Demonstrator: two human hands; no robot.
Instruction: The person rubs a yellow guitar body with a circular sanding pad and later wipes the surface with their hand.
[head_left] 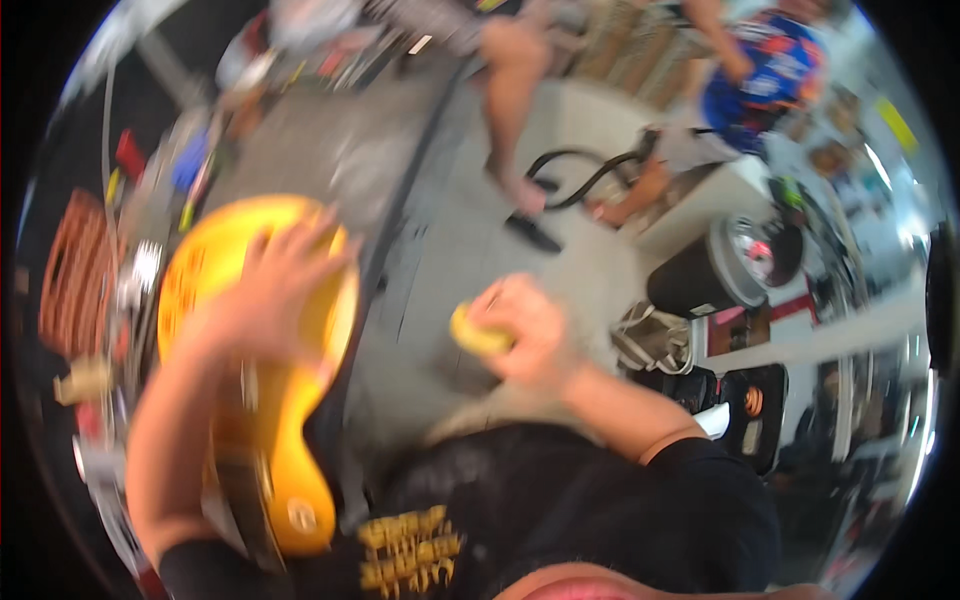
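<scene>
A glossy yellow guitar (285, 430) lies on the workbench to my left, its waisted body near the bench edge and a dark neck-like strip running toward me. Over its wide end my left hand (285, 275) is spread, fingers apart and blurred by motion; whether it presses on the surface I cannot tell. My right hand (525, 330) is raised off to the right of the guitar, away from the bench. Its fingers are wrapped round a small yellow pad (480, 332), perhaps a sponge or a folded cloth.
The grey bench top (330, 140) stretches beyond the guitar, with tools and small items along its left side. A brown ridged rack (75, 275) stands far left. Two people sit ahead, near a black hose (575, 160). A dark bin (700, 275) and a bag (650, 335) are right.
</scene>
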